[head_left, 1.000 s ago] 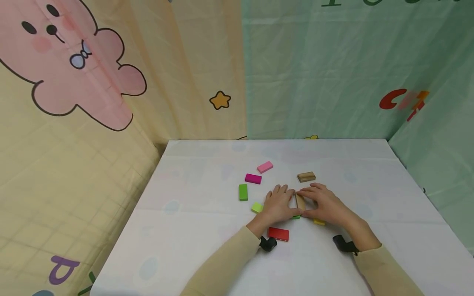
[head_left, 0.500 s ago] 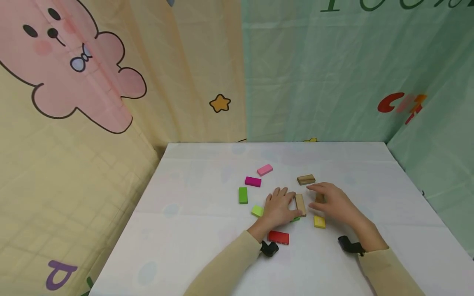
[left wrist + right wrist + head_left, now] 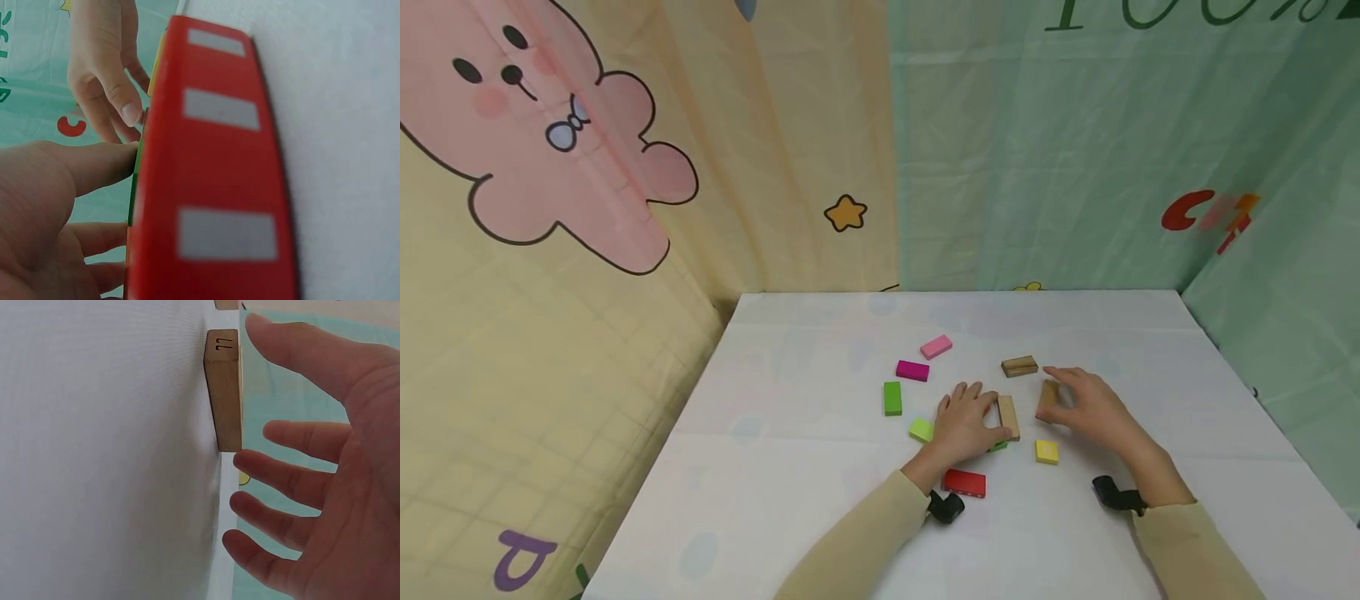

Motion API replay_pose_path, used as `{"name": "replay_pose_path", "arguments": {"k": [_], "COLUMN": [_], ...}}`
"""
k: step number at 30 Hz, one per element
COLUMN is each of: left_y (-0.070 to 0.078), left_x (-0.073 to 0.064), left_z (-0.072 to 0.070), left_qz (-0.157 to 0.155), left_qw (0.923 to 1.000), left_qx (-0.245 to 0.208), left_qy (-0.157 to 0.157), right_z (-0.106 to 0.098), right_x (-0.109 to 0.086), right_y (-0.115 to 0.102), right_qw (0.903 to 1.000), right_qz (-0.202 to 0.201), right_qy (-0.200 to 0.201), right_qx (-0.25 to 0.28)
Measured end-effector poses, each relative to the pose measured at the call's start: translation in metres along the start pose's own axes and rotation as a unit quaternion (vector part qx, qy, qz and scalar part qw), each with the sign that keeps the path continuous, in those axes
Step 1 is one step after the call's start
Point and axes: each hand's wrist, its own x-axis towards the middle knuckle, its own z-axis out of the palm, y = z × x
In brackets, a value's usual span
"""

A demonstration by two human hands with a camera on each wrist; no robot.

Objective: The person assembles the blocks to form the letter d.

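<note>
My left hand (image 3: 958, 429) rests low on the table, its fingers beside an upright-lying wooden block (image 3: 1008, 417). Its thumb reaches a green block (image 3: 998, 446) partly hidden beneath it; in the left wrist view the thumb looks fairly straight. A red block (image 3: 964, 483) with pale rectangles (image 3: 227, 234) lies just below that wrist. To the right, my right hand (image 3: 1093, 408) hovers around another wooden block (image 3: 1048, 399). In the right wrist view its fingers are spread, and a wooden block with engraved marks (image 3: 224, 394) stands beyond them, apparently apart from the thumb.
Further back lie a brown wooden block (image 3: 1019, 367), a pink block (image 3: 936, 347) and a magenta block (image 3: 912, 371). A green block (image 3: 892, 398) and a lime block (image 3: 921, 430) are left of the left hand. A yellow block (image 3: 1047, 452) sits below the right hand.
My right hand has moved rightward from the wooden block beside the left hand, uncovering the yellow block and the second wooden block. The left hand has stayed in place.
</note>
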Motion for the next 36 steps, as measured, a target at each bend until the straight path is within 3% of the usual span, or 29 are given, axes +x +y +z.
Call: {"name": "replay_pose_path", "arguments": {"k": [8,18,26,36], "left_y": [0.0,0.0,-0.002,-0.003], "left_x": [-0.001,-0.001,-0.003,-0.003], "left_z": [0.0,-0.001,0.002,0.002], "left_qz": [-0.007,-0.007,-0.009,-0.001], "left_qw": [1.0,0.9999,0.9999,0.9998], "left_qx": [-0.006,-0.006,-0.004,-0.012], "left_qy": [0.002,0.007,0.01,0.018], "right_z": [0.002,0.005,0.011,0.012], "right_x": [0.001,0.0,-0.001,0.002], "right_y": [0.005,0.006,0.005,0.006], "right_qw": [0.9988,0.9984,0.9983,0.999], "right_qz": [0.038,0.033,0.042,0.023], "right_qy": [-0.027,-0.018,-0.02,-0.007], "right_qx": [-0.016,-0.042,-0.035,-0.038]}}
